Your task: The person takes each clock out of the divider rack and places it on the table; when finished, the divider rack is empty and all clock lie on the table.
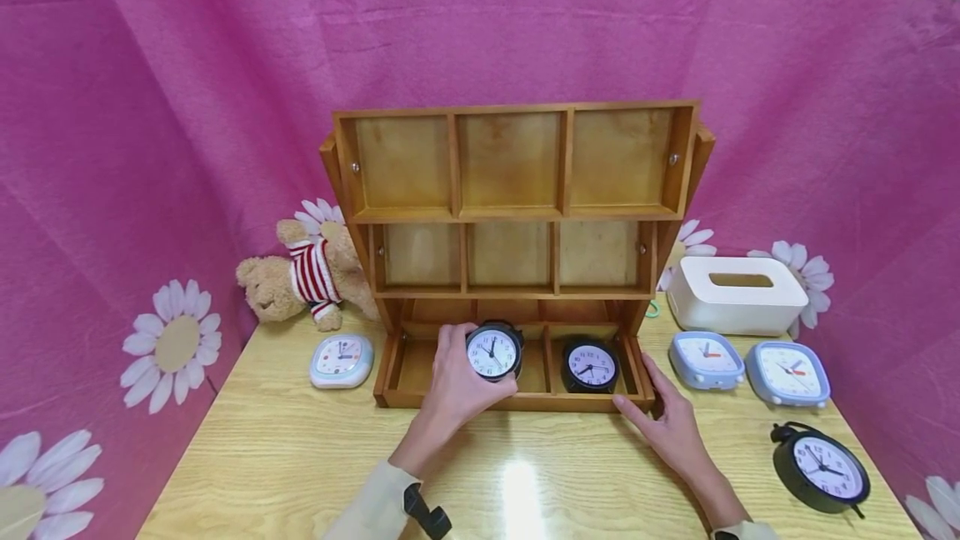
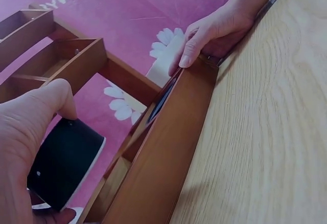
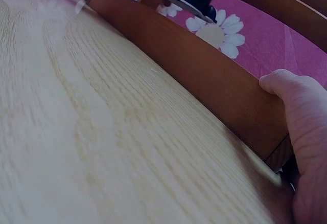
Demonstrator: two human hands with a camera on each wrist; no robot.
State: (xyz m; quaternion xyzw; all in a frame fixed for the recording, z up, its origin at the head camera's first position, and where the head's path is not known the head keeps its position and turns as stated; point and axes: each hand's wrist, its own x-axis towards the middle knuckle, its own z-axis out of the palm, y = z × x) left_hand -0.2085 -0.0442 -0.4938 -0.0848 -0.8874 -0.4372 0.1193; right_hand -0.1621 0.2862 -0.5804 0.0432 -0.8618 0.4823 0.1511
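My left hand [image 1: 459, 382] grips a round black alarm clock [image 1: 493, 352] with a white dial, fingers on its left side and thumb at its lower edge. The clock is held above the bottom tier of a wooden tiered shelf [image 1: 517, 403], over the middle compartment. In the left wrist view the clock's black casing [image 2: 69, 157] stands above the shelf's front board. A second black alarm clock [image 1: 590, 367] sits in the bottom right compartment, dial up. My right hand [image 1: 673, 423] holds the shelf's front right corner, thumb [image 3: 278, 82] on the front board's top edge and fingers along the side.
On the right lie two blue alarm clocks [image 1: 707, 359] and another black alarm clock [image 1: 823, 469], with a white tissue box [image 1: 738, 307] behind. To the left are a pale blue and white clock [image 1: 341, 361] and a teddy bear [image 1: 277, 288]. A pink curtain [image 1: 517, 48] hangs behind.
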